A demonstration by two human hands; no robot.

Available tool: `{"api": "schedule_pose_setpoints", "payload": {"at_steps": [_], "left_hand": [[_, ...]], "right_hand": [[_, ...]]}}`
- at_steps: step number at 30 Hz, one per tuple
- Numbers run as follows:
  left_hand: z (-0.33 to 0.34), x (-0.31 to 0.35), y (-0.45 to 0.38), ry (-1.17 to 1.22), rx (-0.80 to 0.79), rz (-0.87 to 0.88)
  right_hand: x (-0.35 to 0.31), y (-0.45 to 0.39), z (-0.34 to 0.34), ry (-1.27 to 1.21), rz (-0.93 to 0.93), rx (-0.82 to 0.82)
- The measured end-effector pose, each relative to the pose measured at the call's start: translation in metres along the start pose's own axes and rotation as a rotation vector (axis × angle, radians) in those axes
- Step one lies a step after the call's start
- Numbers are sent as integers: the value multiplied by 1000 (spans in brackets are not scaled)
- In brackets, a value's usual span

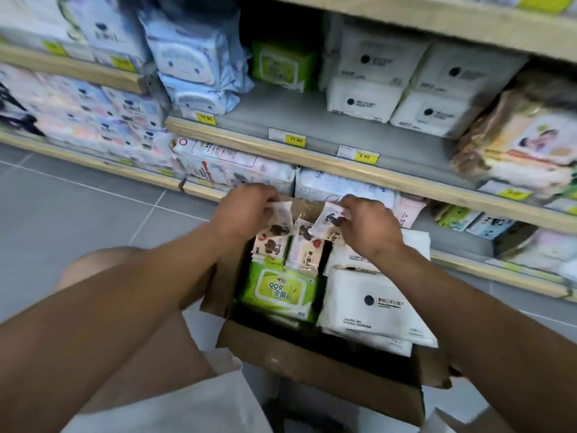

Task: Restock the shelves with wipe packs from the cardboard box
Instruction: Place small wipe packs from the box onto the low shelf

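An open cardboard box (315,357) sits on the floor in front of the shelves. Inside lie a green wipe pack (278,290), white wipe packs (374,304) and several small pink cartoon-printed packs (307,253) at the far end. My left hand (246,210) pinches one small pink pack (282,218) by its top edge. My right hand (365,223) pinches another small pink pack (329,217). Both packs are lifted a little above the others in the box.
The middle shelf (312,157) holds a green pack (282,65) at the back, stacked white packs (406,85) on the right and blue packs (193,64) on the left, with bare grey room in front. Yellow price tags line its edge. Grey tiled floor (78,207) lies left.
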State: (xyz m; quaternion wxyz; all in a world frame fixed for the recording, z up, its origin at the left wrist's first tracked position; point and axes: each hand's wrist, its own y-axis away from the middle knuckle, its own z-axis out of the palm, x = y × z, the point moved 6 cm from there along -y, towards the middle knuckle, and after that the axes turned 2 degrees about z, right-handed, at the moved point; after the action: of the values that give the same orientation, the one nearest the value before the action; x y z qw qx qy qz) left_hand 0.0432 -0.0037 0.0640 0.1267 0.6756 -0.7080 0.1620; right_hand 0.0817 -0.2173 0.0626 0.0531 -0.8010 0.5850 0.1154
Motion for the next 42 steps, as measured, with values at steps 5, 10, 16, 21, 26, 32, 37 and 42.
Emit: {"api": "schedule_pose_setpoints", "payload": {"at_steps": [5,10,16,21,26,32,37,42], "left_hand": [[-32,77,-2,-20,110,160],[-38,166,-10,8,140,299],[-17,257,-31,42,124,434],[24,318,-58,78,69,513],[82,356,-86,101,-6,549],[156,371,-119,107,-116,529],[216,366,-139,91,-191,505],[262,351,-157,91,-246,450]], "right_hand": [[42,37,-68,-8,42,136],[104,81,-125,-30,104,240],[182,111,-164,-25,179,325],[250,117,-168,-38,228,349],[316,107,-145,-8,230,344],[374,82,-98,-17,270,305],[411,55,-46,15,285,285],[444,32,-6,123,299,420]]}}
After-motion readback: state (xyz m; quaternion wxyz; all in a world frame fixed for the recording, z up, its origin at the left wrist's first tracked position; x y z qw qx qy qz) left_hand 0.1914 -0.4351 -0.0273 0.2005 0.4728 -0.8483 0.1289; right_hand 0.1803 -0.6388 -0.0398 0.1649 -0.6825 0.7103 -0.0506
